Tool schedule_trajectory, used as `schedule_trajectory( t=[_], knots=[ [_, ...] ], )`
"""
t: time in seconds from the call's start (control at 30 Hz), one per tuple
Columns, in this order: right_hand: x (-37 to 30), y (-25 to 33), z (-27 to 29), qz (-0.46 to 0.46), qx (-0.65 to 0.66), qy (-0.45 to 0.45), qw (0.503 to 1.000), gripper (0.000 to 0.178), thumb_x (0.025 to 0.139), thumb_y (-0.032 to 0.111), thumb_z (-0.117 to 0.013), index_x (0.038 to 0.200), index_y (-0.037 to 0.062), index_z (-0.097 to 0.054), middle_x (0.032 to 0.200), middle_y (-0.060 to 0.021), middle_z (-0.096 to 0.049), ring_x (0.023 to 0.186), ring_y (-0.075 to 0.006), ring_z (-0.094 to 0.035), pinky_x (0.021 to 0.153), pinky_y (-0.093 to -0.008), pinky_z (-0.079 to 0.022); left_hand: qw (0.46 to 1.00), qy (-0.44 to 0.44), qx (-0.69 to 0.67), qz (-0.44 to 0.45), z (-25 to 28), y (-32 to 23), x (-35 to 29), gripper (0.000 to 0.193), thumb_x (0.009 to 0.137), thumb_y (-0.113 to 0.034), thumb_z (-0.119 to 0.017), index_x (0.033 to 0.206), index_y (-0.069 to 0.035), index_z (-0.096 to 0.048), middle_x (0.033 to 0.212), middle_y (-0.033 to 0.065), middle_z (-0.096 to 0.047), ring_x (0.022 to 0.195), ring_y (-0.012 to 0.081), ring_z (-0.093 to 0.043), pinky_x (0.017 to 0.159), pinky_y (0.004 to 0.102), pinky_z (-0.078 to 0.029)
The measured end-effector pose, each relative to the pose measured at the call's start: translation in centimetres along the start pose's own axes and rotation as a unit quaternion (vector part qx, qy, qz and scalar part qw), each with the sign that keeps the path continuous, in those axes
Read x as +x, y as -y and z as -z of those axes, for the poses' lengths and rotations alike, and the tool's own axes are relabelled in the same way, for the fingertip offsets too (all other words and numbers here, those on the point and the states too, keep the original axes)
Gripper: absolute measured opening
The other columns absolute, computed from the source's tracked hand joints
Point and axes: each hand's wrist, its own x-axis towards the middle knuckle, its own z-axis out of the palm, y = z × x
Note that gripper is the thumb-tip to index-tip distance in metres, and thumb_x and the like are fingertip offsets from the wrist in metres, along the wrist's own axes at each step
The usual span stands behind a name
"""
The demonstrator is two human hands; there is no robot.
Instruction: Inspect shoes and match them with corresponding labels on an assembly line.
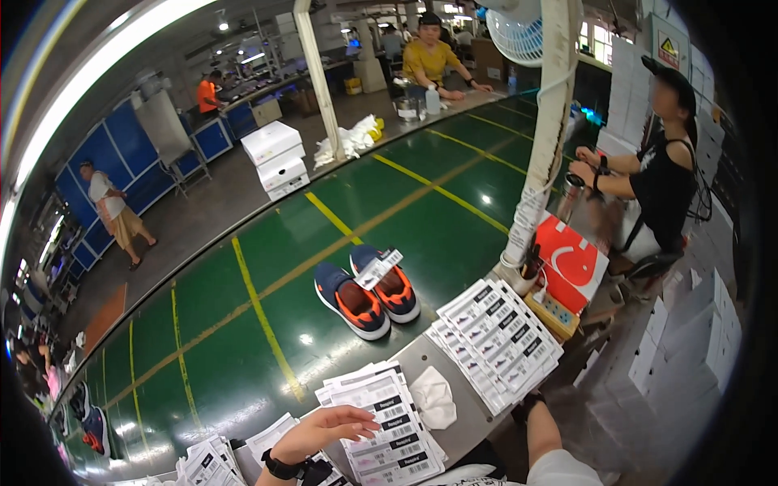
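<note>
Dial reference: left hand at the centre, 12 o'clock pointing away from the wearer. The left hand (326, 424) is positioned over the near label sheets (403, 433), its fingers reaching toward 3 o'clock. Its grip is loosely spread, with nothing seen in it; from where I stand, contact with the sheets cannot be confirmed. A dark strap (282, 466) encircles the wrist. The right forearm (545, 435) lies at 3 o'clock; the hand beyond it is hidden, so I cannot tell the state of that grip.

The shoes (374, 317), dark blue with orange lining and white soles, stand side by side on the green belt (442, 235) at 12 to 1 o'clock, toes away. A white tag (379, 270) lies across them.

A white cloth (433, 397) rests on the grey worktop (411, 357) between 2 and 3 o'clock, next to the near sheets. A second label stack (496, 344) occupies 2 o'clock, with a red box (570, 259) beyond it. White boxes (275, 158) are stacked beyond the belt, just short of 12 o'clock.
</note>
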Motion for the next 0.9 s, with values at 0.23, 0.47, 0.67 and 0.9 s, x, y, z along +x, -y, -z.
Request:
schedule_trajectory(
  t=[0.23, 0.47, 0.67, 0.9],
  knots=[
    [-1.6, 12.4, -2.1, 0.202, -0.185, -0.212, 0.938, 0.03, 0.099, 0.028, -0.053, 0.114, 0.0027, -0.055, 0.096, -0.0068, -0.06, 0.079, -0.0156, -0.056, 0.071, -0.028, -0.047, 0.941, -0.008, -0.336, -0.039, -1.5, 4.1, 3.4, 0.022, 0.098, -0.015, -0.051, 0.116, -0.003, -0.057, 0.107, 0.0083, -0.064, 0.094, 0.0182, -0.062, 0.083, 0.0311, -0.05],
    [-6.2, 20.8, -9.4, 0.207, -0.058, -0.155, 0.964, 0.042, 0.093, 0.049, -0.05, 0.095, 0.0076, -0.058, 0.073, 0.0008, -0.047, 0.066, -0.0109, -0.044, 0.06, -0.0268, -0.038, 0.864, 0.038, -0.502, 0.023, -1.6, 7.8, 8.4, 0.015, 0.095, -0.017, -0.058, 0.106, -0.006, -0.059, 0.099, 0.0014, -0.061, 0.079, 0.0142, -0.055, 0.076, 0.029, -0.048],
    [-19.3, 22.5, -29.7, -0.228, 0.225, 0.357, 0.877, 0.046, 0.093, 0.051, -0.044, 0.083, 0.007, -0.055, 0.069, -0.0018, -0.045, 0.059, -0.0152, -0.041, 0.055, -0.031, -0.036, 0.812, 0.085, -0.573, -0.068, 1.0, 11.2, 9.2, 0.044, 0.099, -0.033, -0.05, 0.132, -0.005, -0.047, 0.146, 0.0139, -0.042, 0.133, 0.0286, -0.043, 0.101, 0.0395, -0.043],
    [-27.5, 17.8, -44.9, -0.574, 0.341, 0.407, 0.624, 0.045, 0.094, 0.048, -0.046, 0.086, 0.0052, -0.057, 0.07, -0.0011, -0.046, 0.068, -0.0163, -0.041, 0.064, -0.0323, -0.036, 0.732, 0.262, -0.565, -0.275, 3.0, 13.7, 10.0, 0.071, 0.095, -0.059, -0.039, 0.143, -0.007, -0.037, 0.145, 0.016, -0.043, 0.133, 0.0298, -0.042, 0.109, 0.0464, -0.033]
  ],
)
